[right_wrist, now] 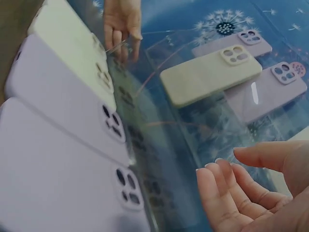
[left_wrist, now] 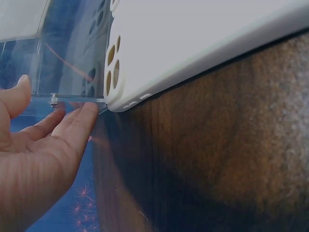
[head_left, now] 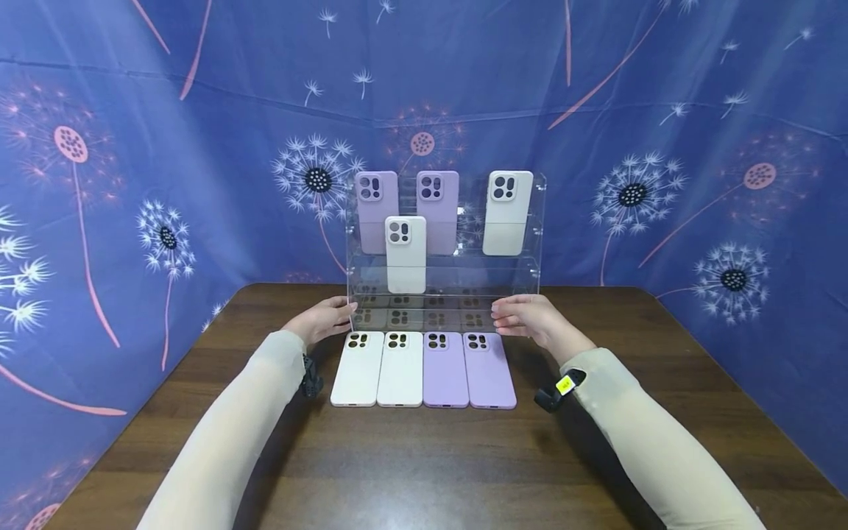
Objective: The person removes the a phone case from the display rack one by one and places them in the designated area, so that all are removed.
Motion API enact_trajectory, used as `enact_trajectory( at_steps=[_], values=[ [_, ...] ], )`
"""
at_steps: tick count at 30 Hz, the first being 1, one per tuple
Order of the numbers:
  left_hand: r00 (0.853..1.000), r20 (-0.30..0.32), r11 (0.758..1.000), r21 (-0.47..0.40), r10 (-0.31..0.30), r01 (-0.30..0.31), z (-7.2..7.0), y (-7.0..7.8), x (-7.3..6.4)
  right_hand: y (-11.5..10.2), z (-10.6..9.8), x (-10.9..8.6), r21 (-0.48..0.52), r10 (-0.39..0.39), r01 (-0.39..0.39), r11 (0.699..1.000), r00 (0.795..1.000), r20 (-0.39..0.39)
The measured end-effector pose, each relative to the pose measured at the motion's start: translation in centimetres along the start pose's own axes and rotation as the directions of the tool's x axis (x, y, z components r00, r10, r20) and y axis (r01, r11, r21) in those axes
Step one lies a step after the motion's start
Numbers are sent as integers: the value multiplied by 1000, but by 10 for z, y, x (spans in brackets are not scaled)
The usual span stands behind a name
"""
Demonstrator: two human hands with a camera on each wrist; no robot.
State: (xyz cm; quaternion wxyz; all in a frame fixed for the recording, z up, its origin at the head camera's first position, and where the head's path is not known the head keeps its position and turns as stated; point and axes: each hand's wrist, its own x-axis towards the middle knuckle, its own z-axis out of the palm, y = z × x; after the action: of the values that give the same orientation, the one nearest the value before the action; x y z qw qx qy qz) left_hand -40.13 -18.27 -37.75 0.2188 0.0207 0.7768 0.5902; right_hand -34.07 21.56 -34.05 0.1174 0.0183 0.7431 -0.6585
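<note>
Eight cases (head_left: 400, 375): four near, four on one far rack (head_left: 473, 280); your left hand (head_left: 322, 321) and right hand (head_left: 532, 318) extend loose fingers.

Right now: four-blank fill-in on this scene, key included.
The clear stand has ____ phone cases on its top tier.
The lone case one tier below is ____.
In front of the stand, ____ cases lie in a row.
The left hand is at the stand's ____ side.
Missing words: three; white; four; left.
</note>
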Motion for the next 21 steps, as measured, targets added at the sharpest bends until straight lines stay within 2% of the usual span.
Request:
enact_trajectory(
  at_steps=[14, 21],
  values=[
    [1000, 7, 1000, 3, 8, -8, 1, -5, 1, -42, 32, 17, 64, -43, 46, 997, 998, -49],
    [1000, 7, 999, -14, 30, -30, -1, -6, 3, -64, 53, 28, 94, -109, 116, 989, 991, -80]
  ],
)
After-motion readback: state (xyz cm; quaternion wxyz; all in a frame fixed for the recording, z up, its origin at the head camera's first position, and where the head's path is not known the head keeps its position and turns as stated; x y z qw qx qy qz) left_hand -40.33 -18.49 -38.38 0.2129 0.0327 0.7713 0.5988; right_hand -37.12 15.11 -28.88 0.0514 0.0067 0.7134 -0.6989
